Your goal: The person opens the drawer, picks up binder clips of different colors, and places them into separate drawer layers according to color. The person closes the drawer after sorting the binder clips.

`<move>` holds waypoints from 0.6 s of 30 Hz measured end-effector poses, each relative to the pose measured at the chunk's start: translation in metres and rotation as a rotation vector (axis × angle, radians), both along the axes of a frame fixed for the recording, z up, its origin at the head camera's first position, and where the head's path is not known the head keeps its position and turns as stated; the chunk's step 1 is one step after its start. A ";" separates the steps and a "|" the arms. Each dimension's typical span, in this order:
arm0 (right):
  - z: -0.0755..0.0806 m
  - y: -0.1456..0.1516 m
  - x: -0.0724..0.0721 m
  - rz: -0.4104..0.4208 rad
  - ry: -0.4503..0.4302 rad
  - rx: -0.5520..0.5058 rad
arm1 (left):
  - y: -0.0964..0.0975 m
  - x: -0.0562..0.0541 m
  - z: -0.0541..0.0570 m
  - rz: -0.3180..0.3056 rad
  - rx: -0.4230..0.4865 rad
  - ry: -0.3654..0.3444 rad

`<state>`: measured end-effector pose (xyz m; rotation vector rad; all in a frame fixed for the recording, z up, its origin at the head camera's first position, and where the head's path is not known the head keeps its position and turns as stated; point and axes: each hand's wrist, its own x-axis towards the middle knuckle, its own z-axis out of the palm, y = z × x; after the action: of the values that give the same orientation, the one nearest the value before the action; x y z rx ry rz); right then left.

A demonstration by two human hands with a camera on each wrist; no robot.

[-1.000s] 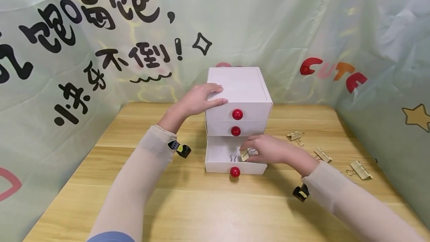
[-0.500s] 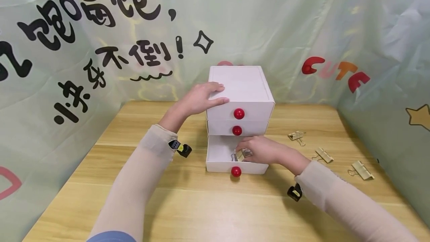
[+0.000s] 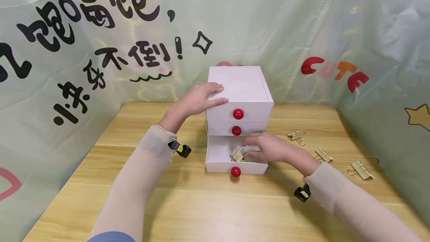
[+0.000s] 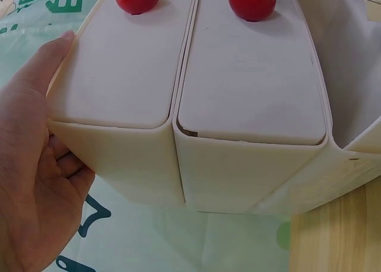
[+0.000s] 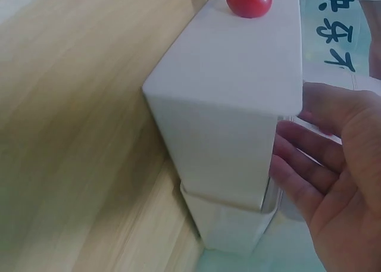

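Note:
A white drawer unit (image 3: 240, 83) with red knobs stands on the wooden table, its bottom drawer (image 3: 218, 167) pulled out. My left hand (image 3: 199, 100) rests on the top left edge of the unit; the left wrist view shows its thumb (image 4: 52, 61) along the front edge. Inside the bottom drawer lies a gold binder clip (image 3: 237, 155), with wire handles showing around it. Just right of that clip is my right hand (image 3: 270, 148), fingers bent loosely and apart from it. The right wrist view shows its fingers (image 5: 303, 171) over the drawer's side wall, the clip hidden there.
To the right of the unit, three gold binder clips lie on the table: a far one (image 3: 296, 136), a middle one (image 3: 324, 155) and a near one (image 3: 362, 170). A printed cloth backdrop (image 3: 268, 18) surrounds the table's back and sides.
My right hand carried the binder clip leftward and down into the bottom drawer, let go, and drew back slightly right. The left hand has stayed on the unit.

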<state>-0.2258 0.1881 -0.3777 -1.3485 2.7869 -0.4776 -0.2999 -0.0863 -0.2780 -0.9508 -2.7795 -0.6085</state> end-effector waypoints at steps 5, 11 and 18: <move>-0.002 0.011 0.002 -0.010 0.033 -0.027 | 0.000 0.000 0.001 0.007 -0.010 -0.007; -0.004 0.022 0.004 -0.029 0.075 -0.067 | 0.000 0.001 0.001 0.009 -0.002 -0.011; -0.003 0.036 0.006 -0.095 0.086 -0.086 | 0.000 0.001 0.000 0.004 -0.006 0.003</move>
<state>-0.2194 0.2238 -0.3802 -1.2854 2.9433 -0.5615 -0.2991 -0.0861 -0.2778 -0.9459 -2.7817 -0.5982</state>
